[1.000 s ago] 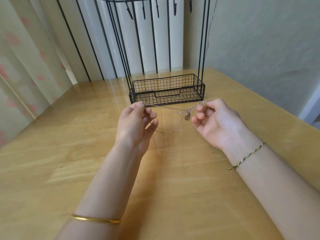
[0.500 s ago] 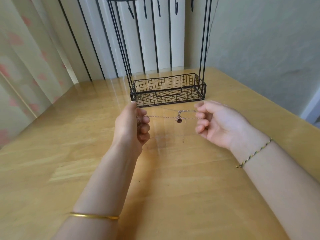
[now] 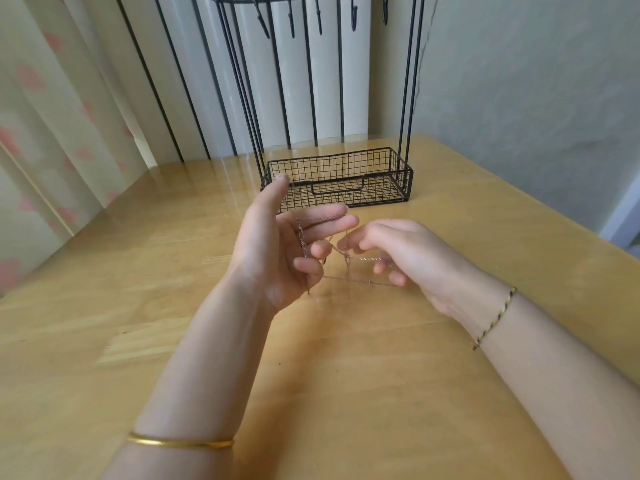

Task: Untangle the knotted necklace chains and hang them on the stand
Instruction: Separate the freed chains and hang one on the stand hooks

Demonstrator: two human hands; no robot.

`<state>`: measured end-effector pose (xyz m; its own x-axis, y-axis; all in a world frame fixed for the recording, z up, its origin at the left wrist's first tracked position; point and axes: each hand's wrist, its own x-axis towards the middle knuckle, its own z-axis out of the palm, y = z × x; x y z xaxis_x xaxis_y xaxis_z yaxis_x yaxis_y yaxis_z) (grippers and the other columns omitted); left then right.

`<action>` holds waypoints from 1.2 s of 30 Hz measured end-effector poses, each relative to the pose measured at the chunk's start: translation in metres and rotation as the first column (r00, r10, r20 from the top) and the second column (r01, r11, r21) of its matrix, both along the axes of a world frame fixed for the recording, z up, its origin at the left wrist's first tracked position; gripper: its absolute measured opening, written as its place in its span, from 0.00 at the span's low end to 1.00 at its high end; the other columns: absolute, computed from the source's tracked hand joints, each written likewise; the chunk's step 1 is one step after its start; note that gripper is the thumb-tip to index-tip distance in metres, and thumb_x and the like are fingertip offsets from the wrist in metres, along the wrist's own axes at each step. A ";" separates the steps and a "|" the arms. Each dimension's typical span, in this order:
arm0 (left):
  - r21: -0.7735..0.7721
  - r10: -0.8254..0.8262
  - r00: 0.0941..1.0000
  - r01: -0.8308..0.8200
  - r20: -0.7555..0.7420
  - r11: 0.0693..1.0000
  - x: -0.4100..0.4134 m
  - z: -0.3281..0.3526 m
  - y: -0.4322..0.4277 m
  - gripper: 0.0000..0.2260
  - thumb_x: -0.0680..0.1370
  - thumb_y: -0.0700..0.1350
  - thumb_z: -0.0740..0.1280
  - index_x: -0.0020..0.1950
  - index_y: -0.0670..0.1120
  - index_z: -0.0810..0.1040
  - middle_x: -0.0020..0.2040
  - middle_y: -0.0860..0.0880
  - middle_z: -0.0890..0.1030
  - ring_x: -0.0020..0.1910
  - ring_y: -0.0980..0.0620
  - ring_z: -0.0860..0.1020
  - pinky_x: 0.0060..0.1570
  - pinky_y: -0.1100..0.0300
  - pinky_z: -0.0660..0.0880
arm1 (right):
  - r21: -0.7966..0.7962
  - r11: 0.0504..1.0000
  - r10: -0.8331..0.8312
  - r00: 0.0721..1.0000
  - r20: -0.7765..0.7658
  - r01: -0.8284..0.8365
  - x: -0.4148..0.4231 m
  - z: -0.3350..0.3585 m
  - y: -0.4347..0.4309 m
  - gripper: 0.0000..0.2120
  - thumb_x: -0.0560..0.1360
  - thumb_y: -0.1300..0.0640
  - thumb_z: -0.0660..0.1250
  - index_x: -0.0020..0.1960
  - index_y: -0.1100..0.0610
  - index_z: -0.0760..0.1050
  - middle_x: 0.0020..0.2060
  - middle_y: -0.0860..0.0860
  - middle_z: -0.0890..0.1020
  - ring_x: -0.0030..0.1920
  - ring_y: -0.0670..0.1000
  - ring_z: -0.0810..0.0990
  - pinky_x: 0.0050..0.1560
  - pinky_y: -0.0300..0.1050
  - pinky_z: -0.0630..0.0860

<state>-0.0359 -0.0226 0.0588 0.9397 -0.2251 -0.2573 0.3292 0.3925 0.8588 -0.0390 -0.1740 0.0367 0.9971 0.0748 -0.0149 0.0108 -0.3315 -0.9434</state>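
Note:
Thin silver necklace chains stretch between my two hands above the wooden table. My left hand is palm-up with fingers spread, and chain loops drape over its fingers and across the palm. My right hand is close beside it, its fingertips pinching strands near the tangle. A black wire stand with a mesh basket base stands just beyond my hands; its top rail carries several empty hooks.
A grey wall runs along the table's right edge. Curtains and vertical black bars fill the left and back. The table's right edge slants down toward the lower right.
My hands have come closer together. The left hand has turned palm-up and spread its fingers, so the chains that were pulled taut between the hands now hang in slack loops.

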 end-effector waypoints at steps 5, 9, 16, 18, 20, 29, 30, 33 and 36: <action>0.038 -0.013 1.000 0.013 0.010 0.999 -0.002 0.003 -0.001 0.28 0.77 0.62 0.56 0.50 0.38 0.80 0.45 0.42 0.85 0.23 0.56 0.66 0.18 0.70 0.57 | -0.074 0.996 0.062 0.995 0.080 -0.056 -0.003 -0.002 0.001 0.05 0.72 0.55 0.68 0.41 0.56 0.80 0.36 0.49 0.79 0.35 0.43 0.73 0.31 0.30 0.67; 0.065 0.010 1.000 -0.011 0.019 0.998 -0.002 0.003 0.000 0.26 0.77 0.61 0.56 0.50 0.39 0.80 0.45 0.42 0.84 0.23 0.56 0.67 0.16 0.71 0.57 | -0.009 0.997 -0.071 0.978 0.197 0.074 -0.002 0.002 -0.005 0.07 0.74 0.55 0.67 0.38 0.54 0.81 0.41 0.48 0.84 0.41 0.42 0.77 0.42 0.38 0.70; 0.310 -0.011 0.999 0.000 0.033 0.951 0.002 0.004 0.007 0.11 0.77 0.47 0.59 0.49 0.42 0.78 0.28 0.50 0.76 0.20 0.58 0.61 0.18 0.69 0.52 | 0.618 0.776 -0.126 0.991 -0.042 0.125 0.004 0.018 -0.018 0.11 0.76 0.57 0.61 0.35 0.55 0.74 0.26 0.49 0.76 0.33 0.50 0.78 0.47 0.47 0.75; 0.409 -0.049 0.998 0.025 0.049 0.912 0.002 0.005 0.009 0.10 0.76 0.45 0.60 0.50 0.43 0.78 0.28 0.51 0.75 0.21 0.57 0.59 0.18 0.70 0.52 | 0.735 0.661 -0.116 0.988 -0.101 0.153 0.004 0.019 -0.020 0.10 0.77 0.56 0.60 0.38 0.56 0.75 0.22 0.47 0.70 0.26 0.47 0.73 0.40 0.43 0.77; 0.502 -0.075 0.994 0.025 0.080 0.864 0.003 0.004 0.010 0.10 0.75 0.43 0.61 0.50 0.42 0.79 0.27 0.51 0.74 0.21 0.57 0.58 0.18 0.69 0.52 | 0.792 0.588 -0.117 0.986 -0.119 0.165 0.004 0.020 -0.022 0.09 0.78 0.56 0.59 0.43 0.55 0.77 0.20 0.46 0.64 0.22 0.45 0.66 0.30 0.38 0.73; 0.819 -0.083 0.924 -0.286 0.373 0.497 0.008 -0.006 0.018 0.07 0.75 0.38 0.66 0.42 0.46 0.82 0.20 0.57 0.71 0.17 0.58 0.60 0.18 0.69 0.58 | 0.807 0.561 -0.287 0.958 -0.021 0.185 0.004 0.022 -0.026 0.20 0.79 0.62 0.56 0.67 0.46 0.68 0.24 0.49 0.68 0.19 0.45 0.58 0.21 0.34 0.60; 0.813 -0.059 0.909 -0.338 0.412 0.473 0.010 -0.008 0.020 0.06 0.76 0.39 0.66 0.42 0.46 0.82 0.23 0.56 0.72 0.16 0.58 0.60 0.17 0.69 0.58 | 0.779 0.585 -0.337 0.941 -0.021 0.226 0.005 0.022 -0.027 0.21 0.79 0.63 0.56 0.69 0.46 0.67 0.26 0.51 0.70 0.19 0.45 0.58 0.20 0.34 0.59; 0.781 0.042 0.864 -0.474 0.502 0.406 0.016 -0.012 0.026 0.05 0.76 0.43 0.66 0.44 0.44 0.81 0.27 0.50 0.70 0.17 0.56 0.63 0.18 0.66 0.60 | 0.666 0.662 -0.456 0.890 -0.008 0.345 0.008 0.019 -0.030 0.26 0.78 0.64 0.54 0.72 0.45 0.61 0.33 0.53 0.76 0.19 0.45 0.58 0.19 0.34 0.57; 0.765 0.133 0.832 -0.548 0.538 0.338 0.023 -0.017 0.033 0.06 0.77 0.44 0.64 0.47 0.44 0.79 0.30 0.50 0.70 0.25 0.52 0.65 0.26 0.61 0.59 | 0.565 0.718 -0.470 0.882 -0.037 0.406 0.013 0.014 -0.032 0.31 0.76 0.68 0.54 0.74 0.46 0.56 0.39 0.54 0.80 0.19 0.45 0.58 0.18 0.33 0.56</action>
<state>-0.0125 0.0106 0.0418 0.9263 0.2886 0.2424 -0.0100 -0.6241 0.7813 -0.0263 -0.2062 0.0512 0.9133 -0.4072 -0.0064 0.1005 0.2407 -0.9654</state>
